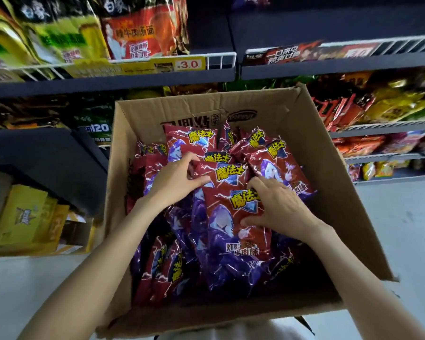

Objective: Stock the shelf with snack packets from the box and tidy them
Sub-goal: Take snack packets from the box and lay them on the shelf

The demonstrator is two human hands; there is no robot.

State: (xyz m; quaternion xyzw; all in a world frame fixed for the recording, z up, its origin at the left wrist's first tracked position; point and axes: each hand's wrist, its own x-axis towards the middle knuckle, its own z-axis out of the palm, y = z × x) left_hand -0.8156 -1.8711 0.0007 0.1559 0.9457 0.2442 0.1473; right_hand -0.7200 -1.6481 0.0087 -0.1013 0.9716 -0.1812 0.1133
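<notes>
Two bare hands reach into the open cardboard box (329,148), which is full of red-and-purple snack packets (233,241). The right hand (277,207) has its grip clamped on the topmost packet, fingers curled over its upper edge and thumb pressing its front. The left hand (177,177) pinches a packet (221,173) further in. Beyond the box, shelves (133,82) hold blurred noodle bags (142,28).

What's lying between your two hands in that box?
In the head view, red-and-purple snack packets fill the gap between the left hand and right hand.
</notes>
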